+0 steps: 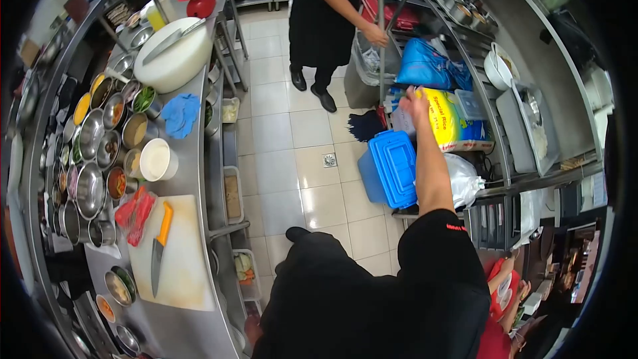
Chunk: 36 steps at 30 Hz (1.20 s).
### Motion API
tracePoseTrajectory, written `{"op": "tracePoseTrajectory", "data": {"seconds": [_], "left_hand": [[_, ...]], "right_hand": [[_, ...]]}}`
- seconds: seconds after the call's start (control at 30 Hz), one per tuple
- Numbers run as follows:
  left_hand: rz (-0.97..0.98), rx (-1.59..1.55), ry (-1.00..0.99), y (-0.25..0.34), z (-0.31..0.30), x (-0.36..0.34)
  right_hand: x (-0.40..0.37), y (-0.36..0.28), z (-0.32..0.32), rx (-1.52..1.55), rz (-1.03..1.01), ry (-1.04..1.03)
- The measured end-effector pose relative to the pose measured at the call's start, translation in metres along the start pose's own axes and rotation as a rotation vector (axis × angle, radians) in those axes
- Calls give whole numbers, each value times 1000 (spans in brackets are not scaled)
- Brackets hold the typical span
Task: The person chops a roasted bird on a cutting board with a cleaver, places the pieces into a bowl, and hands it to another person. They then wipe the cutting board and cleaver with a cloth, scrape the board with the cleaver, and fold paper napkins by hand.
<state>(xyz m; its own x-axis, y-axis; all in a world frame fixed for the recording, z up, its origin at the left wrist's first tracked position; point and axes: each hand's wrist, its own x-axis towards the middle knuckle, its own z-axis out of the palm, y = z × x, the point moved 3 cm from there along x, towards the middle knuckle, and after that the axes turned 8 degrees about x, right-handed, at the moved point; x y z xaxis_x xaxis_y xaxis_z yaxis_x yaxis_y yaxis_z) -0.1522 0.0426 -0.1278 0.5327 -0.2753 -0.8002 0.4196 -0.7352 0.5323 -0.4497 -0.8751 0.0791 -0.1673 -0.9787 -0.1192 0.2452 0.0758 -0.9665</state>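
My right arm stretches forward, and my right hand (415, 106) is at the left side of a yellow and blue bag of rice (442, 118) on the low rack. Its fingers look apart, with nothing seen in them. Just below the forearm stands a blue plastic bin (391, 163) with its lid on. A blue plastic bag (426, 63) lies beyond the hand. My left hand (252, 330) hangs low beside the steel counter, mostly hidden by my body, its fingers out of sight.
The steel counter (189, 166) on the left carries a cutting board (183, 272), an orange-handled knife (159, 246), a blue cloth (179, 115) and several metal bowls. A co-worker in a black apron (322, 23) stands ahead by a grey trash bin (365, 76). Tiled floor (299, 159) runs between.
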Motion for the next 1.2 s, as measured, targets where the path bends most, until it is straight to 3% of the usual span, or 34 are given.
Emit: {"op": "tracePoseTrajectory", "data": {"seconds": [0.1,0.13,0.17,0.23,0.27,0.3,0.33,0.37,0.4,0.43,0.47,0.5,0.53,0.57,0.6,0.67,0.73,0.77,0.87,1.0,1.2], "left_hand": [[80,84,-58,14,-2,6],[144,139,-93,17,-3,11],[234,233,-136,20,-2,18],[514,763,-163,11,-9,39],[670,997,-130,6,-14,47],[326,402,-391,26,-13,24],[-65,-195,-442,109,2,-41],[64,10,-345,137,-15,-57],[354,-14,-392,193,-36,-81],[298,-124,-369,197,-68,-80],[439,-173,-182,230,-100,-96],[552,-461,46,244,-137,-102],[473,-473,301,245,-179,-102],[465,-464,357,234,-229,-76],[393,-536,631,237,-266,-70],[252,-688,851,238,-336,-47],[249,-781,982,234,-397,-26],[159,-598,1001,208,-443,11],[162,-862,1009,171,-516,54],[225,-1004,1002,170,-551,65],[390,-1045,1131,180,-569,64]], "right_hand": [[22,-22,0,117,26,128],[33,4,-12,10,3,48],[18,22,-15,-21,107,-33],[-22,88,-34,-355,-54,-184],[-41,152,-52,-321,0,-141],[-109,165,-48,-337,197,-212],[-155,203,-53,-561,409,-294],[-213,228,-66,-671,493,-349],[-210,373,-145,-974,695,-610],[-253,366,-140,-1343,312,-1266],[-298,352,-138,-1514,-420,-1700],[-332,330,-125,-1333,235,-1428],[-366,306,-111,-1060,673,-972],[-392,273,-90,-1062,667,-1028],[-404,263,-77,-1054,728,-972],[-421,254,-59,-1027,902,-753],[-416,263,-49,-989,833,-725],[-411,259,-49,-930,797,-698],[-407,241,-32,-827,688,-648],[-444,225,-40,-815,568,-653],[-517,218,-92,-1100,764,-733]]}}
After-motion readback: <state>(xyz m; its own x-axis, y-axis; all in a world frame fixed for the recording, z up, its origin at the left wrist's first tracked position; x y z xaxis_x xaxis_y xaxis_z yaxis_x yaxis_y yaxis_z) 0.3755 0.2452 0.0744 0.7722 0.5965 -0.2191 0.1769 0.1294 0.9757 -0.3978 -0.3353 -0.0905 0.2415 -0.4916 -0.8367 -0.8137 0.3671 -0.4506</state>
